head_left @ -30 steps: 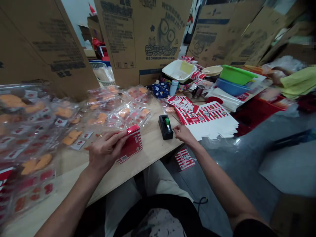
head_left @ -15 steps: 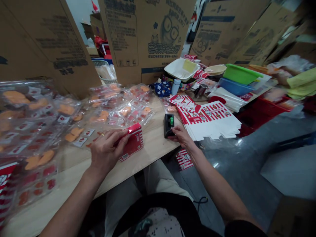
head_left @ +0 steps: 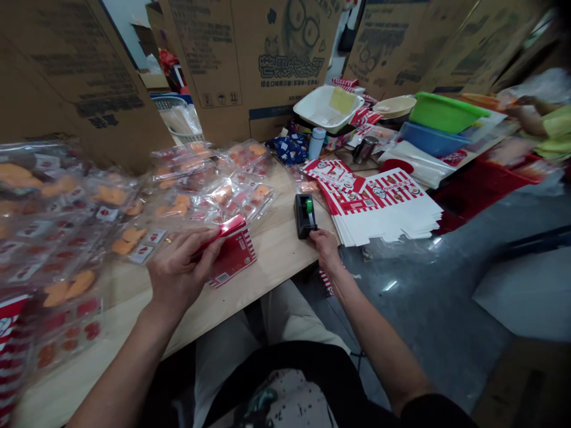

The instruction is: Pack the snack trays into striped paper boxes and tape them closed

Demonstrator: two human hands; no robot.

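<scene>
My left hand point(head_left: 178, 270) is closed on a small red-and-white striped box point(head_left: 232, 252) that rests on the wooden table point(head_left: 276, 255). My right hand point(head_left: 323, 244) sits at the near end of a black tape dispenser point(head_left: 304, 215) with a green roll, fingers pinched there; whether they grip tape is too small to tell. A stack of flat striped cartons point(head_left: 383, 208) lies just right of the dispenser.
Several clear snack packets point(head_left: 134, 202) cover the table's left half. Large cardboard boxes point(head_left: 267, 59) stand behind. A white basket point(head_left: 328, 107), green basin point(head_left: 446, 112) and blue basin point(head_left: 428, 139) sit at the back right. Another person's sleeve point(head_left: 553, 128) shows at the far right.
My right hand moved from the table beside the dispenser onto the dispenser's near end. My left hand kept holding the striped box. The view shifted slightly.
</scene>
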